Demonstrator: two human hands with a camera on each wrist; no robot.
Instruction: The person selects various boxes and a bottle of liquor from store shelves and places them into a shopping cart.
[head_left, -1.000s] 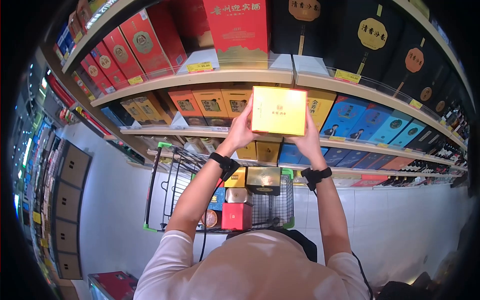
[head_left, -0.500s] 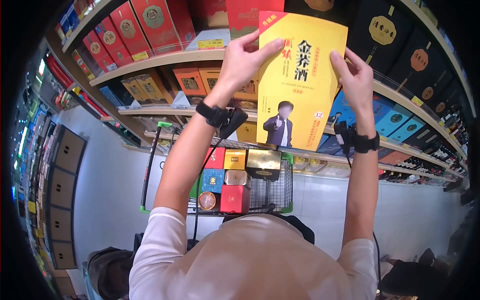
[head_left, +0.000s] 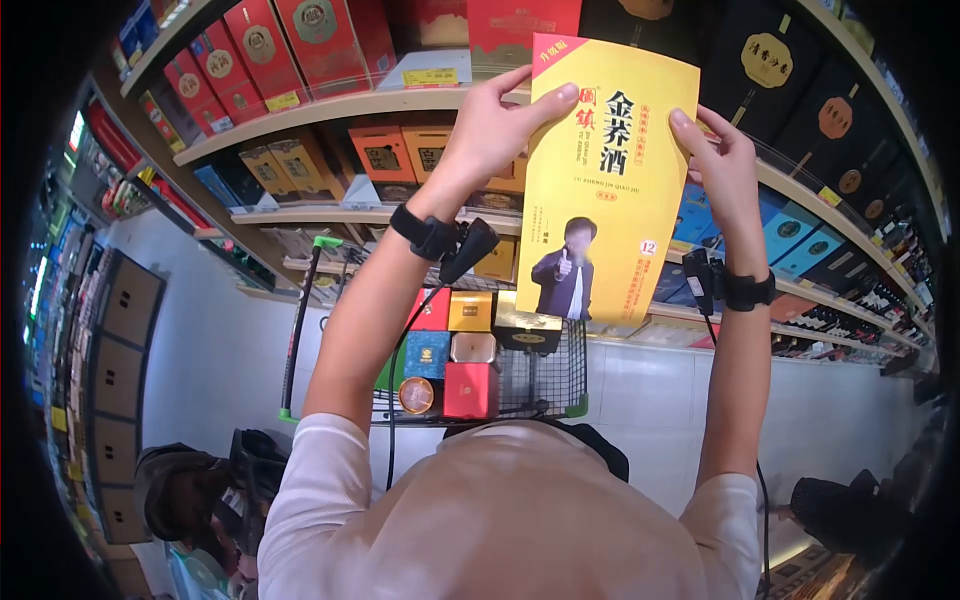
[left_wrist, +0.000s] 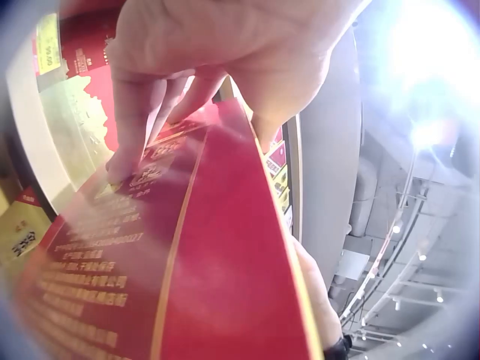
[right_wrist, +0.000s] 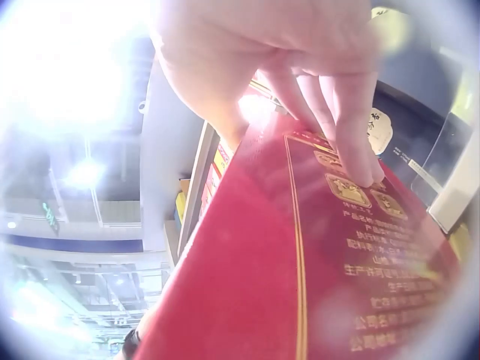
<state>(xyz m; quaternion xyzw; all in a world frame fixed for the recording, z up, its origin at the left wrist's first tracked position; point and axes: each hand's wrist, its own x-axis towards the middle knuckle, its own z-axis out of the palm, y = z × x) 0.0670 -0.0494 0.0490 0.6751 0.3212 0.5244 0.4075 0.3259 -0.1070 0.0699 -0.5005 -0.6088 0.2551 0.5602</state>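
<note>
I hold a tall yellow box point(head_left: 605, 190) up in front of the shelves, its face with black characters and a man's picture turned toward me. My left hand point(head_left: 535, 92) grips its upper left edge, thumb on the front. My right hand point(head_left: 700, 125) grips the upper right edge. In the left wrist view the left hand point(left_wrist: 195, 142) pinches the box point(left_wrist: 195, 277), whose back and side are red with gold print. The right wrist view has the right hand point(right_wrist: 300, 142) doing the same on the box point(right_wrist: 315, 277).
A wire shopping cart point(head_left: 298, 330) stands below my arms with several small boxes and tins point(head_left: 470, 390) in it. Shelves point(head_left: 330, 108) of red, orange, blue and black boxes fill the wall ahead. Another person point(head_left: 190, 490) is at the lower left, on the white floor.
The box went from shelf level, top face toward me, up to head height with its front face showing. The view shifted slightly, and another person has come in at the lower left.
</note>
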